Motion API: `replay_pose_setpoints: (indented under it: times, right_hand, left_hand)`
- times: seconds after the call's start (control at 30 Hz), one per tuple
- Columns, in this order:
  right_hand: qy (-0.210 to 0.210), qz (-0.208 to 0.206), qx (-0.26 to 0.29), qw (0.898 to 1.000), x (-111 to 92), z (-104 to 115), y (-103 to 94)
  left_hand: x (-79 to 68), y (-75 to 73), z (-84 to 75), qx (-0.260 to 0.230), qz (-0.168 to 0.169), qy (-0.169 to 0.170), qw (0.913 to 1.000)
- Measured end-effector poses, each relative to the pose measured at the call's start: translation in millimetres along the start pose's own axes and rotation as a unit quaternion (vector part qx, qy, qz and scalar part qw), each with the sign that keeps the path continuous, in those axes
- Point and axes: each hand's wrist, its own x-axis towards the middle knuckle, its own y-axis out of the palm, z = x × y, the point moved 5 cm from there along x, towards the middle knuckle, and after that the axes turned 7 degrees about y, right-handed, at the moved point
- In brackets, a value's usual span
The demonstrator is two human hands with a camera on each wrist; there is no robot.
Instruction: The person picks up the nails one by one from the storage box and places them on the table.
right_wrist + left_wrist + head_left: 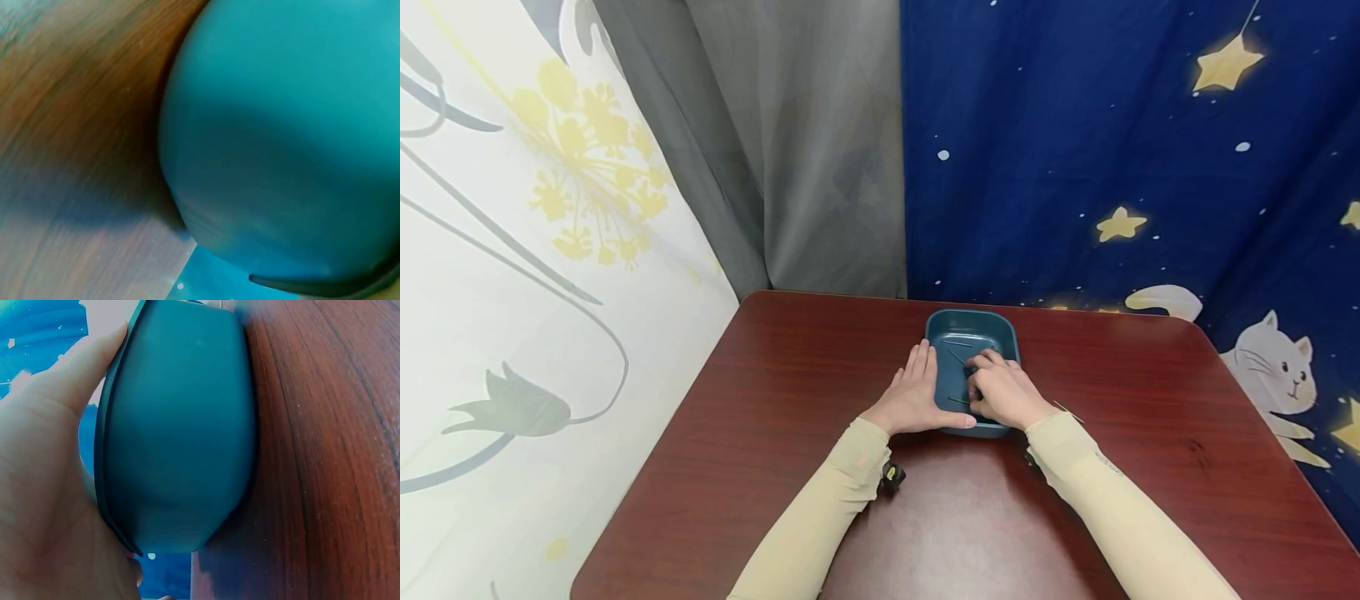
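Observation:
A dark teal rectangular tub [970,319] stands on the table, with several thin, needle-like sticks [957,343] lying on its floor. My left hand [912,400] lies along the tub's left side, fingers straight and thumb stretched across the near rim. In the left wrist view, that hand [47,456] rests at the rim beside the tub's outer wall [178,425]. Reaching over the right side, my right hand [1007,392] has its fingers bent down inside the tub; whether they pinch a stick I cannot tell. The right wrist view is filled mostly by the tub's outer wall [269,162].
A thin light stick [1069,412] lies on the dark red wooden table [820,358], right of the tub beside my right wrist. Grey and blue star-patterned curtains [1037,167] hang behind the table's far edge. A pale floral cloth [550,333] borders the left side.

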Motion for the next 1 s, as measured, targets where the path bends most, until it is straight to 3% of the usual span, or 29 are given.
replay_pose_setpoints:
  times: [0.53,0.8,1.0]
  right_hand:
    - [-0.013,-0.046,0.022,0.999,-2,-1,-13.9]
    - [0.0,-0.072,0.025,0.997,-4,-5,-27.3]
    - [0.015,-0.067,0.026,0.997,-8,-12,-34.5]
  left_hand:
    - [-0.5,-3.2,-3.1,-0.001,0.002,0.003,1.0]
    - [-0.6,-2.0,-2.3,-0.005,0.006,-0.002,1.0]
    - [-0.1,-2.0,-1.9,0.003,0.0,-0.002,1.0]
